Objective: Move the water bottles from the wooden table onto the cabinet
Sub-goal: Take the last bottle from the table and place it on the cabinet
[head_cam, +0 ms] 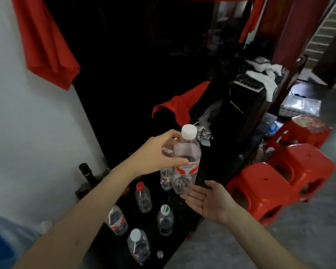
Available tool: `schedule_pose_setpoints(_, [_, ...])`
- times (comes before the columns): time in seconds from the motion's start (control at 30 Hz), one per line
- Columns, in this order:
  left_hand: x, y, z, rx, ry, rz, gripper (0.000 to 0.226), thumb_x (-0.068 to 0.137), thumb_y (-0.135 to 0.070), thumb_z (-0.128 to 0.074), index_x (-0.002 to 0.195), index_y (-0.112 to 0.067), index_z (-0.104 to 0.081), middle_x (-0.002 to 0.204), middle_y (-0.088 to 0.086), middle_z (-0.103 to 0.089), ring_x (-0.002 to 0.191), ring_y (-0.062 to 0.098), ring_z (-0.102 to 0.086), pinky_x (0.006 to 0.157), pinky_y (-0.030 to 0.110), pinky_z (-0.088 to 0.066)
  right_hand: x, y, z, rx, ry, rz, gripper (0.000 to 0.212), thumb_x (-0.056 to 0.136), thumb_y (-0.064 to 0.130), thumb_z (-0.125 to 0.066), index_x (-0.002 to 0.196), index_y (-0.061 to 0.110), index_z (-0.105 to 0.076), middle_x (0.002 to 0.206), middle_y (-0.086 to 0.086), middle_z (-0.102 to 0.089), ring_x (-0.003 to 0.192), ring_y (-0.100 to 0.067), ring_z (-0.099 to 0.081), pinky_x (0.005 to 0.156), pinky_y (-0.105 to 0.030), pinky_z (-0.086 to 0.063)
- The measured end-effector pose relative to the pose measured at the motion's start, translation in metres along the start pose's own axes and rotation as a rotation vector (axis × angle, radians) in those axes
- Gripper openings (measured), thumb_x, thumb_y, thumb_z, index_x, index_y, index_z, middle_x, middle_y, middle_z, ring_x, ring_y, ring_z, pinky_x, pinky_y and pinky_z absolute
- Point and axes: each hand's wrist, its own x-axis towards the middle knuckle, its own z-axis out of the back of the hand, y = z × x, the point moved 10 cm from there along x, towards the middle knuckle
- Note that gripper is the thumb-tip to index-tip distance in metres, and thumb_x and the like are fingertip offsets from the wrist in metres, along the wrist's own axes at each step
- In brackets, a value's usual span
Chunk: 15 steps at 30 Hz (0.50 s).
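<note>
Head view: left hand (155, 154) grips a water bottle (186, 162) in the air, right hand (208, 202) spread beneath it; five bottles (143, 197) stand on the dark surface (182, 216) below, table or cabinet unclear.

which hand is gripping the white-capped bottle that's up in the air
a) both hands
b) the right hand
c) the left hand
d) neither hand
c: the left hand curls round the upper part of the bottle, while the right hand lies open, palm up, just below its base and does not grip it.
</note>
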Motion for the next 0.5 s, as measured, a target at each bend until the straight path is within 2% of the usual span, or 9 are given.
schedule_pose_setpoints(0.17, [0.018, 0.04, -0.012, 0.039, 0.059, 0.021, 0.07, 0.07, -0.061, -0.077, 0.133, -0.039, -0.054, 0.118, -0.016, -0.069, 0.112, -0.002, -0.063, 0.094, 0.03, -0.056, 0.045, -0.005, 0.017, 0.06, -0.082, -0.016, 0.054, 0.102, 0.038, -0.031, 0.115, -0.004, -0.062, 0.105, -0.026, -0.073, 0.105, -0.038, -0.066, 0.082, -0.043, -0.052])
schedule_pose_setpoints(0.3, [0.028, 0.083, -0.027, 0.03, 0.091, 0.05, 0.067, 0.076, -0.042, -0.087, 0.133, -0.046, -0.051, 0.118, -0.021, -0.064, 0.107, -0.008, -0.06, 0.087, 0.016, -0.054, 0.083, -0.015, 0.035, 0.115, -0.154, -0.04, 0.053, 0.103, 0.039, -0.031, 0.115, -0.003, -0.061, 0.1, -0.026, -0.074, 0.104, -0.037, -0.065, 0.079, -0.043, -0.052])
schedule_pose_setpoints(0.4, [0.031, 0.124, -0.044, 0.035, 0.119, 0.104, 0.073, 0.077, -0.041, -0.087, 0.141, -0.039, -0.051, 0.12, -0.023, -0.06, 0.105, -0.008, -0.06, 0.09, 0.022, -0.055, 0.11, -0.03, 0.048, 0.126, -0.206, -0.072, 0.053, 0.103, 0.04, -0.031, 0.114, -0.002, -0.06, 0.105, -0.025, -0.07, 0.103, -0.038, -0.064, 0.076, -0.043, -0.051])
schedule_pose_setpoints(0.5, [0.029, 0.164, -0.068, 0.024, 0.167, 0.138, 0.075, 0.079, -0.04, -0.086, 0.143, -0.035, -0.048, 0.116, -0.03, -0.057, 0.106, -0.019, -0.056, 0.086, 0.009, -0.051, 0.137, -0.048, 0.061, 0.143, -0.243, -0.116, 0.054, 0.103, 0.042, -0.03, 0.115, -0.002, -0.059, 0.113, -0.025, -0.065, 0.103, -0.038, -0.063, 0.079, -0.042, -0.049])
